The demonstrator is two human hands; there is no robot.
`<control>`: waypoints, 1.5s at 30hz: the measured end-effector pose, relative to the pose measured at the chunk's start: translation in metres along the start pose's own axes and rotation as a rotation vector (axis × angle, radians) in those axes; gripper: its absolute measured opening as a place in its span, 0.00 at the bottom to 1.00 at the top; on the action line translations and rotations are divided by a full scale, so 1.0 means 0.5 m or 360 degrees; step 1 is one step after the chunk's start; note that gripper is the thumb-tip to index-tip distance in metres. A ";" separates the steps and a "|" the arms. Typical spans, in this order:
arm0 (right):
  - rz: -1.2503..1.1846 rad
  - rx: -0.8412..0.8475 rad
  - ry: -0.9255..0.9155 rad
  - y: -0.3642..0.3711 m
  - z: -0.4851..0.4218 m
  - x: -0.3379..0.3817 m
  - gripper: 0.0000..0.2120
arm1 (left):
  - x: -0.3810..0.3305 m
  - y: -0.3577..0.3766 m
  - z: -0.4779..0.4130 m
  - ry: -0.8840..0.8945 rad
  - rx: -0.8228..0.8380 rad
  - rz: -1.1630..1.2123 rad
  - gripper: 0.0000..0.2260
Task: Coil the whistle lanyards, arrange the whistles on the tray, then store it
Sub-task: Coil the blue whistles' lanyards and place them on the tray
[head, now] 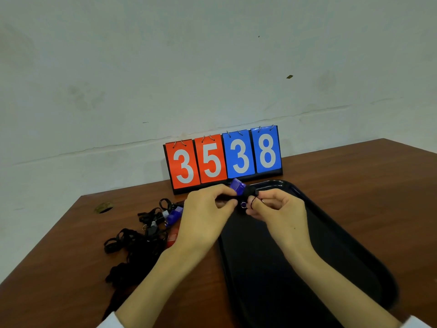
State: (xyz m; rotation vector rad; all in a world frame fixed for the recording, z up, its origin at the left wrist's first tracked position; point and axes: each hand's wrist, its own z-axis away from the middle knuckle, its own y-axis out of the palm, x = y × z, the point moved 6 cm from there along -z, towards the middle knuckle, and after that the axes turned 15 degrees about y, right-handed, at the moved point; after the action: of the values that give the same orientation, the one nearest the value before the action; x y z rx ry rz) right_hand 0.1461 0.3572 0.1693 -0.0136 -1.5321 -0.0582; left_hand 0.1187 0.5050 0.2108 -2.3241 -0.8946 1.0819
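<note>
Whistle (238, 185) held between hands (208, 210) (277, 210), above tray (295, 268)

Bare left hand (205, 216) and right hand (281, 214), white sleeves (422, 323) at the forearms.

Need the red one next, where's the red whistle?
Head view, left of centre: the red whistle lies on the table between the tangled black lanyards and the black tray, partly behind the left hand.

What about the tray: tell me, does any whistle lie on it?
No: the tray is bare; left hand and right hand hold the blue whistle.
</note>
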 end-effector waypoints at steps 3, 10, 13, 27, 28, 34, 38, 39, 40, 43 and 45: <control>-0.0009 -0.0010 0.0004 -0.002 0.000 -0.003 0.07 | -0.016 0.001 0.001 0.0098 -0.0055 0.0053 0.08; 0.0090 -0.0072 -0.0014 -0.002 0.001 -0.002 0.06 | -0.003 0.010 -0.001 0.0140 -0.0111 0.0312 0.11; 0.0153 -0.0116 -0.0032 0.001 0.004 -0.003 0.06 | 0.003 0.016 0.001 0.0062 -0.0166 0.0400 0.12; 0.0227 -0.0147 -0.0057 0.000 0.017 0.001 0.06 | 0.015 0.017 0.013 0.0076 -0.0251 0.0039 0.09; 0.0250 -0.0150 -0.0067 0.000 0.017 0.001 0.05 | 0.009 0.016 0.011 0.0151 -0.0224 -0.0051 0.10; 0.0379 -0.0163 -0.0092 0.003 0.017 -0.001 0.05 | -0.003 0.016 -0.001 0.0382 0.0103 -0.0292 0.11; 0.0492 -0.0173 -0.0113 0.005 0.015 -0.003 0.06 | -0.007 0.023 -0.001 0.0446 0.0240 -0.0441 0.11; 0.0521 -0.0173 -0.0119 0.005 0.014 -0.004 0.06 | -0.009 0.025 0.001 0.0445 0.0261 -0.0469 0.12; 0.0554 -0.0171 -0.0127 0.006 0.013 -0.005 0.06 | -0.008 0.025 0.003 0.0432 0.0262 -0.0482 0.12; 0.0630 -0.0168 -0.0144 0.009 0.011 -0.004 0.07 | -0.009 0.021 0.006 0.0376 0.0210 -0.0451 0.14; 0.0647 -0.0180 -0.0155 0.010 0.012 -0.003 0.07 | -0.004 0.021 0.006 0.0316 0.0185 -0.0400 0.13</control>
State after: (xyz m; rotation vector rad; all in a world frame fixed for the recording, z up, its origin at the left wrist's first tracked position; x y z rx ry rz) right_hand 0.1404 0.3624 0.1681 -0.4217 -1.5952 0.1820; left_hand 0.1195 0.4966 0.2036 -2.1120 -0.9860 0.7642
